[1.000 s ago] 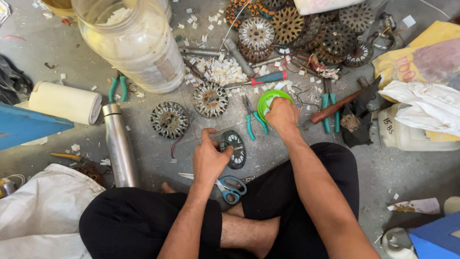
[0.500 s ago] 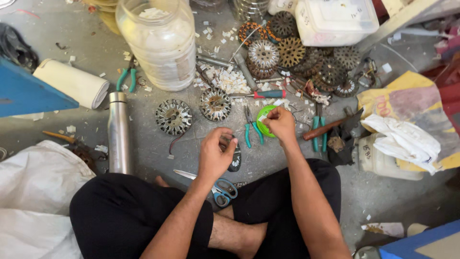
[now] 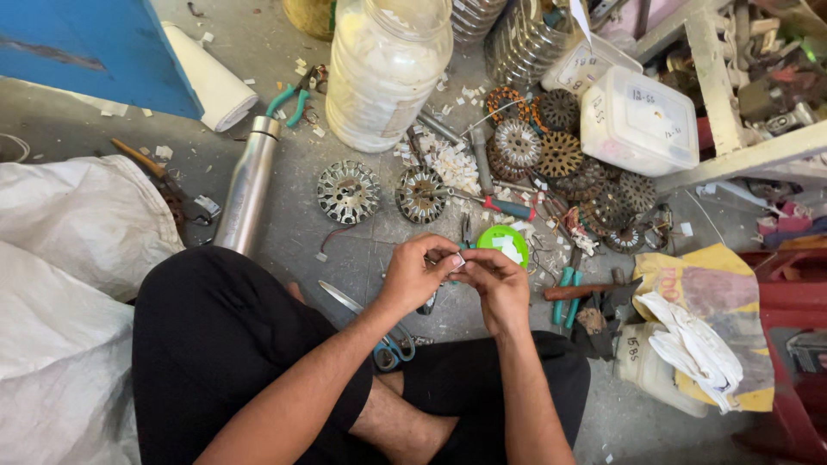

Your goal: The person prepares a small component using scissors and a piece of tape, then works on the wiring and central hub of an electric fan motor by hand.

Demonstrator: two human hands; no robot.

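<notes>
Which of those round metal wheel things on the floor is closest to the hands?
The silver toothed ring just above the left hand. Its twin lies farther left; the rusty ones are piled farther back.

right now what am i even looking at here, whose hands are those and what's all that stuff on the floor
The camera sits on a person's head and looks down at their lap as they sit cross-legged on a grey floor. The left hand and right hand meet and pinch a small pale piece between the fingertips; it is too small to identify. Nearby lie a green lid, round metal motor cores, scissors, a steel flask, a big plastic jar and white sacks.
</notes>
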